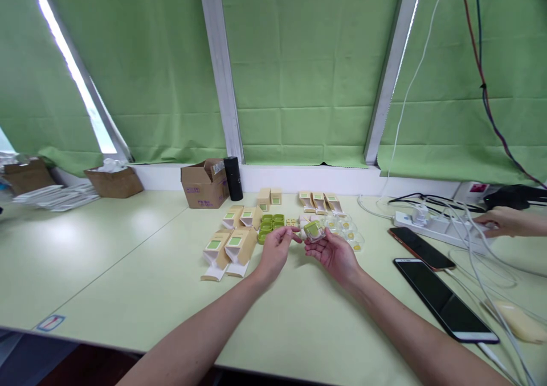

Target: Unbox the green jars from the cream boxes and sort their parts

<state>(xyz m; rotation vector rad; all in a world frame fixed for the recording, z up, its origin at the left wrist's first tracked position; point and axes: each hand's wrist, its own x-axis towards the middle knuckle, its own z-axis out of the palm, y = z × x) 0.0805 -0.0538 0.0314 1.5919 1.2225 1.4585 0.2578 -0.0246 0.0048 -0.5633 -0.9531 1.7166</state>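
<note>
My right hand [332,253] lies palm up over the pale green table [128,260] and holds a small clear case with a green insert [314,230] at its fingertips. My left hand [276,249] is just to its left, thumb and fingers pinched together beside the case; what they pinch is too small to see. Around the hands lie small tan cartons with green labels [231,248], green square pieces [269,224] and clear plastic shells with yellow centres [348,229].
An open brown cardboard box [205,185] and a black cylinder [233,178] stand at the back. Two dark phones [444,306] lie right. Another person's hand [502,222] rests by a white power strip [440,226] with cables. More boxes [113,181] sit far left.
</note>
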